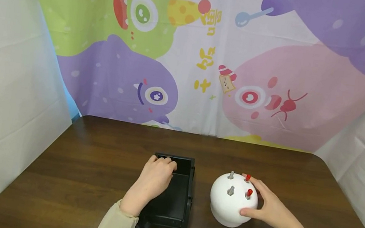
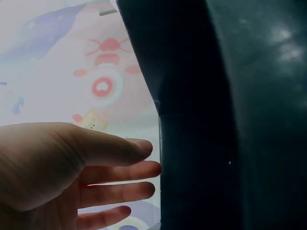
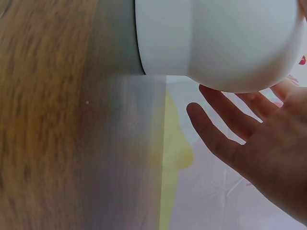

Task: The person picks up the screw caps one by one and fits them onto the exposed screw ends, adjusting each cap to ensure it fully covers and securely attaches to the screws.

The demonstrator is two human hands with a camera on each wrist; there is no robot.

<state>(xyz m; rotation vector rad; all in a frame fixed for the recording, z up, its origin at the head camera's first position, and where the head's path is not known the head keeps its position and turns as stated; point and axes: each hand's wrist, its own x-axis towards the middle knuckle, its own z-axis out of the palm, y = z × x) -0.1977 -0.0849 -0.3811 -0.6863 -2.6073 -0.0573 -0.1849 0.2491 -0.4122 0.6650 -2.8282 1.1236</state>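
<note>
On the brown desk (image 1: 92, 159), right of the black tray (image 1: 188, 204), stands a white ball (image 1: 225, 205) with grey pegs (image 1: 230, 191) and red pegs (image 1: 249, 193) on top. It appears stiff, smooth, probably light and somewhat slippery; its widest part offers the soundest hold, clear of the pegs. The right hand (image 1: 272, 206) grips it from the right, thumb on the near side, fingers towards the far side. The left hand (image 1: 155, 174) hangs over the tray's left side, fingers relaxed, holding nothing; contact cannot be confirmed.
</note>
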